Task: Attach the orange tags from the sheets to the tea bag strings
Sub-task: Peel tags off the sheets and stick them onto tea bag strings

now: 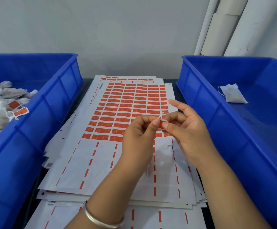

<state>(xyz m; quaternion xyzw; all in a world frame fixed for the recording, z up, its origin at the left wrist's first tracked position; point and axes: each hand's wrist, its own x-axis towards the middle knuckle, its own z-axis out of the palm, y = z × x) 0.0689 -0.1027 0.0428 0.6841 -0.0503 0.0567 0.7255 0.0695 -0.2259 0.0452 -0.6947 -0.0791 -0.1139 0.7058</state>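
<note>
Centre frame: my left hand (139,129) & right hand (184,128) are both pinching one orange tag (161,123) round the string (161,116), above the sheets (128,103). Risk: string is slipping out before adhesive closes, so tag is sticking crooked.
</note>
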